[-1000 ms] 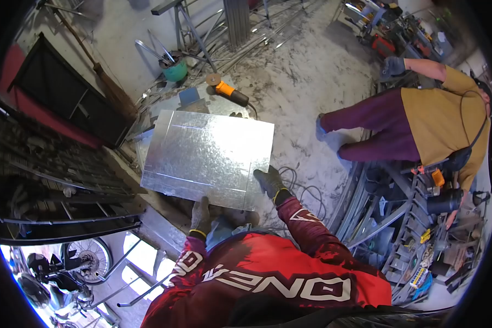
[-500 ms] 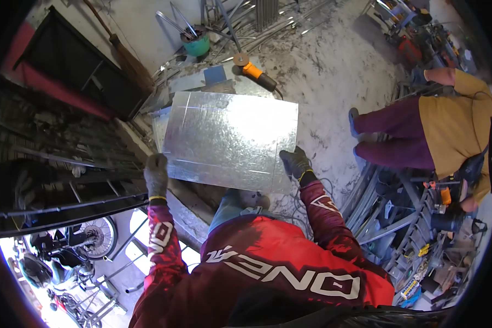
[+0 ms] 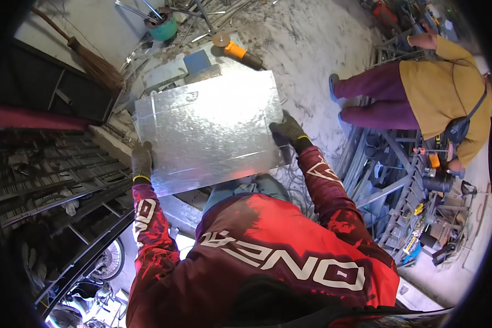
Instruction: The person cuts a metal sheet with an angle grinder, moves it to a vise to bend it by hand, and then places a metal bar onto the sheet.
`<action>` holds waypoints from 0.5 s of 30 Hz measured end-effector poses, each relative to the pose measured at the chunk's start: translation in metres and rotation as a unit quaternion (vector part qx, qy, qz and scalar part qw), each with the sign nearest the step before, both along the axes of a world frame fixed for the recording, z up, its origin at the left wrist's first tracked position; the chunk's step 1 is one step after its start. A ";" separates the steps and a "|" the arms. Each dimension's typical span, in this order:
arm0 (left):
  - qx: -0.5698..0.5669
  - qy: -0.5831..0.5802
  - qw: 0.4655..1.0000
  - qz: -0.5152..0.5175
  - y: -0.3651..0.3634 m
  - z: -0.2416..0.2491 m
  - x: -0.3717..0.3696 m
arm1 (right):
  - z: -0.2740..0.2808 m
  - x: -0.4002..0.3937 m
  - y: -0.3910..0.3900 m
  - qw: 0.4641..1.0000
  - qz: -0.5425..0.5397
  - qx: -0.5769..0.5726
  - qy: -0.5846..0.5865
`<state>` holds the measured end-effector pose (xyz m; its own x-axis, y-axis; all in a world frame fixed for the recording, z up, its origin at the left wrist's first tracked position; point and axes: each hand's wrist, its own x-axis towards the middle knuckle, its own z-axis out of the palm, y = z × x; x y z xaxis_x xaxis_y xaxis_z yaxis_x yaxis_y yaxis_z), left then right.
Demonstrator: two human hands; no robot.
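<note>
A shiny rectangular sheet of metal (image 3: 213,131), scored with thin lines near its edges, is held out in front of my body. My gloved left hand (image 3: 142,160) is closed on its left edge. On the opposite edge, my gloved right hand (image 3: 287,130) grips the sheet near the lower right corner. Bright glare washes out the sheet's upper middle. Just beyond its far edge lies an orange and black angle grinder (image 3: 236,51) with a round disc, beside a small blue plate (image 3: 197,62).
At right stands a person in a mustard shirt (image 3: 440,93), near piled metal bars and tools. A green pot (image 3: 164,30) holding rods and a broom (image 3: 95,63) stand at the far left. Dark metal frames (image 3: 54,191) line the left side.
The sheet has tilted, its right side rising and its left side lowering in view. Both hands still hold it. My view has turned, shifting the surroundings up and left.
</note>
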<state>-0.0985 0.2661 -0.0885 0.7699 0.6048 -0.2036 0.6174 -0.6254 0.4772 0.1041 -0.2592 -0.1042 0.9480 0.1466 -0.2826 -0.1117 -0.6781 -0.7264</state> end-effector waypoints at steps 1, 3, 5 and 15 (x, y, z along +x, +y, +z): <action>-0.001 0.004 1.000 -0.002 0.009 0.016 -0.002 | 0.011 -0.002 0.009 1.000 -0.002 -0.001 0.004; 0.043 -0.075 0.995 -0.053 0.030 0.049 -0.010 | 0.053 -0.002 0.031 0.977 0.131 -0.163 -0.035; -0.014 -0.155 0.985 0.077 0.022 0.112 0.003 | 0.024 0.011 0.027 0.994 0.064 -0.093 0.009; 0.028 -0.234 0.972 0.005 0.044 0.267 0.066 | 0.075 -0.004 0.049 0.992 0.114 -0.051 0.026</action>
